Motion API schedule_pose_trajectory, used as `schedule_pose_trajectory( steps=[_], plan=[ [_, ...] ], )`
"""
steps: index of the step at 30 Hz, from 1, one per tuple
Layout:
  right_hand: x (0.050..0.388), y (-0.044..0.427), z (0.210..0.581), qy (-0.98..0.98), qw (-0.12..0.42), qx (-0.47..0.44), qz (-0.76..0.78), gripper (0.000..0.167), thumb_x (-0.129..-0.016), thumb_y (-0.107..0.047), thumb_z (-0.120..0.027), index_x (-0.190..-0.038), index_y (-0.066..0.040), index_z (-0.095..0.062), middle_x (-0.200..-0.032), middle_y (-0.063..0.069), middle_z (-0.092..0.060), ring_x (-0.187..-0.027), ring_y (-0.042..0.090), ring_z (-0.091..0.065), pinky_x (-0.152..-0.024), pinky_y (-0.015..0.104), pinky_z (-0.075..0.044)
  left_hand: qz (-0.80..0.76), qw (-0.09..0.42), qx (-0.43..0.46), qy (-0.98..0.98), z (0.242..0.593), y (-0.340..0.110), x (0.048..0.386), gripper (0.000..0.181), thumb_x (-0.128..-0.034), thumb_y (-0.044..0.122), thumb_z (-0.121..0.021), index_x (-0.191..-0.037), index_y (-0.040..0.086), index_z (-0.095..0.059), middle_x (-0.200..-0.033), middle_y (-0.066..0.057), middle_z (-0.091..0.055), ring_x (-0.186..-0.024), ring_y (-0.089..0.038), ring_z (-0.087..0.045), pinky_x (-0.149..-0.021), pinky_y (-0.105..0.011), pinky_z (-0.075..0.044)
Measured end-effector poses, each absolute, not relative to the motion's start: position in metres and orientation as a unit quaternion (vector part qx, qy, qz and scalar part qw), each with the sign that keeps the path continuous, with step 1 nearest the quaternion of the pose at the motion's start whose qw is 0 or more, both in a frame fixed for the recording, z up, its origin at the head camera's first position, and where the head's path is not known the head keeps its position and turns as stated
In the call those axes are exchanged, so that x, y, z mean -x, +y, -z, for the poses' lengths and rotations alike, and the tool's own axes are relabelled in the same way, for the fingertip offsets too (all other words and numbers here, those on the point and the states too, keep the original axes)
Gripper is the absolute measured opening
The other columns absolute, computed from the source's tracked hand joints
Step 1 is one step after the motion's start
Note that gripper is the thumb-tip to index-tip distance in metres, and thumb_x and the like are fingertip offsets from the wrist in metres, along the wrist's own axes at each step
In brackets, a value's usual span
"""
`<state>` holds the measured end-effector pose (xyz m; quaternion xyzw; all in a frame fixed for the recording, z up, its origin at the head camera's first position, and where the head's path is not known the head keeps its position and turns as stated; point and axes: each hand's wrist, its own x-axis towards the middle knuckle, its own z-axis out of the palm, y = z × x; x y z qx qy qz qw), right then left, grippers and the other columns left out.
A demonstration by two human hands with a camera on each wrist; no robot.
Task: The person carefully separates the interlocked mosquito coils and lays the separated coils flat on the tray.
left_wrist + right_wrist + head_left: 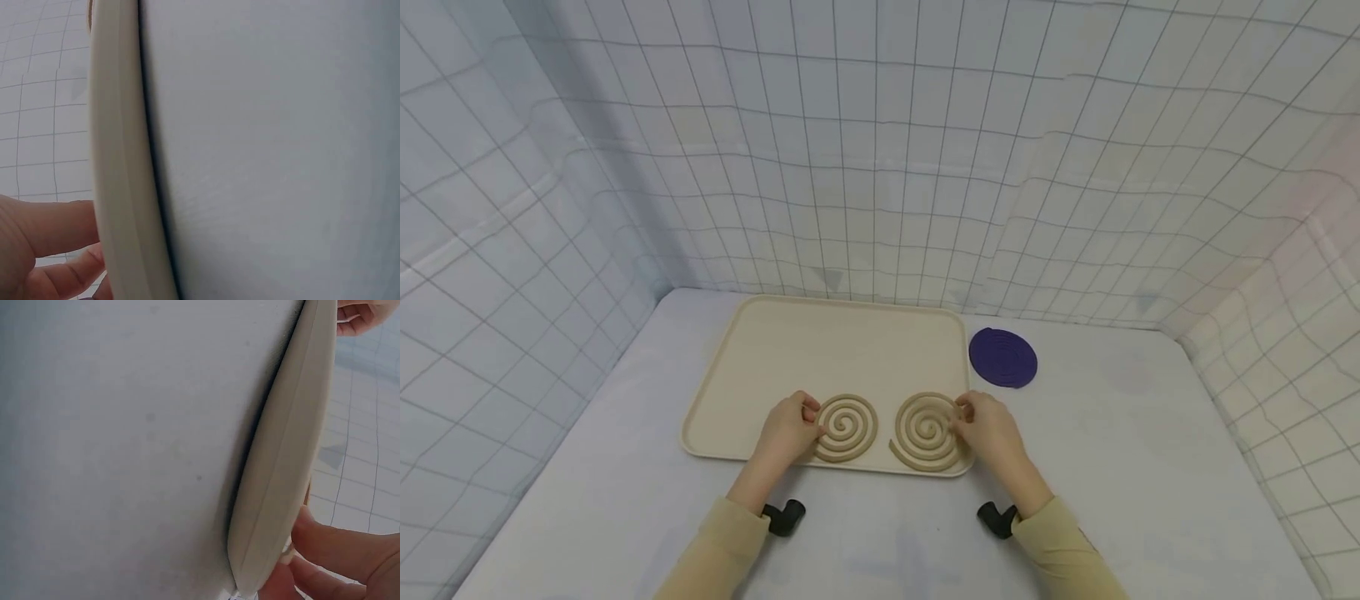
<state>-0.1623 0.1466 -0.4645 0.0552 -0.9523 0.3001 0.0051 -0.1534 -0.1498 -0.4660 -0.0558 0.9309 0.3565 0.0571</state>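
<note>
Two tan spiral coils, like mosquito coils, lie side by side at the front right of a cream tray (835, 342). My left hand (788, 427) is at the outer edge of the left coil (844, 396), pinching it between thumb and fingers. At the opposite side, my right hand (992, 425) pinches the outer edge of the right coil (925, 395), whose loose end points left. The wrist views show the tray's rim (122, 156) hiding most of both coils, with part of the left hand (53, 244) and right hand (340, 556) behind it.
A purple disc with spiral grooves (1003, 358) lies on the white-covered table (1120, 467), just right of the tray's far right corner. Grid-patterned white sheets (850, 167) hang at the back and both sides.
</note>
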Motion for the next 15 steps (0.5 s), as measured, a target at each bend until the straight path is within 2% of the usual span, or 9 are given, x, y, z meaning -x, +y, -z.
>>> schedule_pose_trajectory(
  steps=[9, 15],
  plan=[
    [0.163, 0.145, 0.462, -0.960, 0.013, -0.059, -0.275, 0.033, -0.078, -0.010, -0.081, -0.106, 0.000, -0.068, -0.089, 0.009, -0.063, -0.078, 0.020, -0.059, -0.072, 0.038, -0.051, -0.359, 0.053, 0.045, 0.931, 0.468, -0.152, 0.157, 0.030, -0.0818, 0.003, -0.075, -0.108, -0.003, -0.062, -0.085, -0.009, -0.061, -0.079, -0.022, -0.057, -0.076, -0.040, -0.048],
    [0.167, 0.154, 0.463, -0.941, -0.013, -0.052, -0.333, 0.028, -0.082, -0.009, -0.077, -0.108, 0.000, -0.070, -0.091, 0.009, -0.068, -0.084, 0.022, -0.065, -0.073, 0.036, -0.053, -0.360, 0.072, 0.043, 0.929, 0.465, -0.152, 0.152, 0.033, -0.0880, 0.009, -0.071, -0.115, -0.006, -0.060, -0.091, -0.011, -0.062, -0.086, -0.024, -0.059, -0.079, -0.042, -0.050]
  ],
)
